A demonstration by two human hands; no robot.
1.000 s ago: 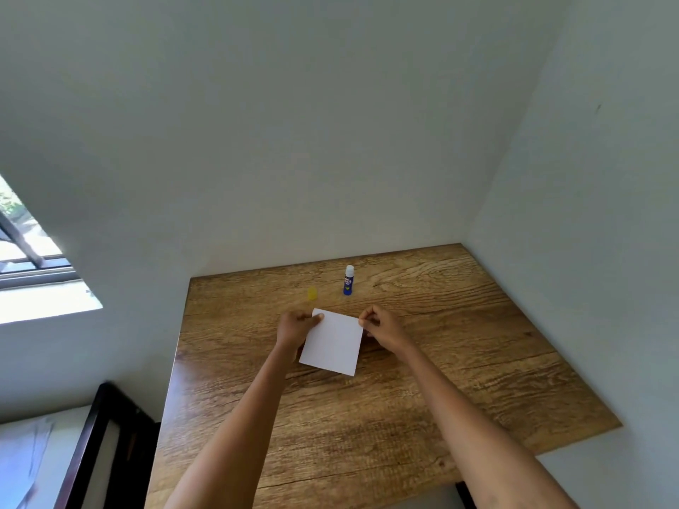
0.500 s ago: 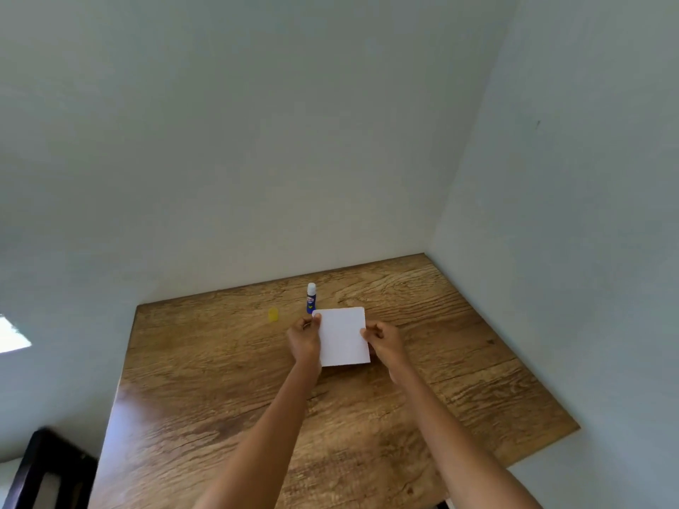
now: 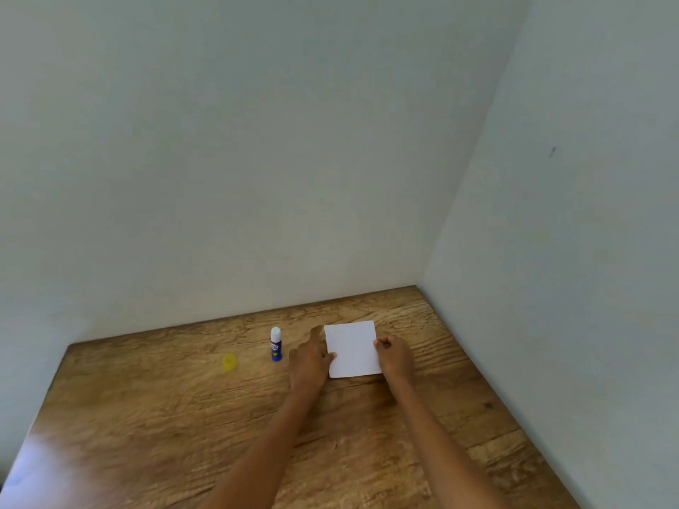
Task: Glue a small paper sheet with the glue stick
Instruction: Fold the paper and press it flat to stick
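Two hands meet at a small white paper sheet that lies near the far right corner of the wooden tabletop. The left hand rests at the sheet's left edge, fingers loosely spread and its grip slack — one finger points along the upper left corner, the thumb touches the edge. The right hand has its fingers curled in a narrow grip pinching the sheet's right edge. Just to the left of the left hand, closer to the far edge, the glue stick stands upright, blue-bodied with a white top. Farther left — well apart from the sheet — a small yellow cap sits on the wood.
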